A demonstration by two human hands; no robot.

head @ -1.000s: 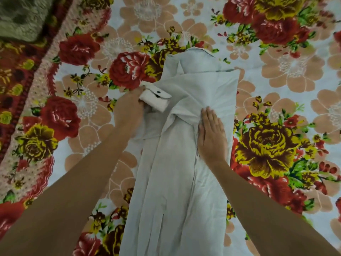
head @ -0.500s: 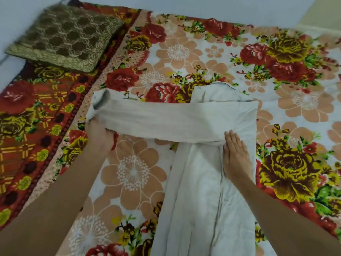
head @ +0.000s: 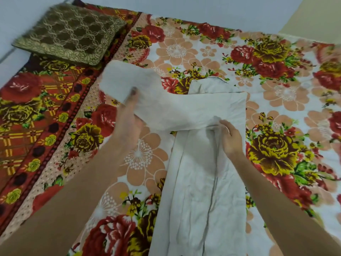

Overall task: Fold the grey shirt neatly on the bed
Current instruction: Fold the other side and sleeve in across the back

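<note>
The pale grey shirt (head: 201,182) lies lengthwise on the flowered bedspread (head: 276,111), its body folded into a narrow strip. One sleeve (head: 166,106) stretches out to the left across the chest. My left hand (head: 130,115) holds that sleeve about midway; the hand is blurred and the sleeve's end flops beyond it. My right hand (head: 229,139) has its fingers curled into the cloth where the sleeve meets the body. The collar (head: 210,85) peeks out above the sleeve.
A brown and gold cushion (head: 68,32) sits at the bed's far left corner. A red patterned border (head: 36,108) runs down the left side. Pale wall shows beyond the bed's far edge.
My left hand has slid inward along the stretched sleeve, from its cuff end to its middle. My right hand went from lying flat on the shirt to curling its fingers into the cloth.
</note>
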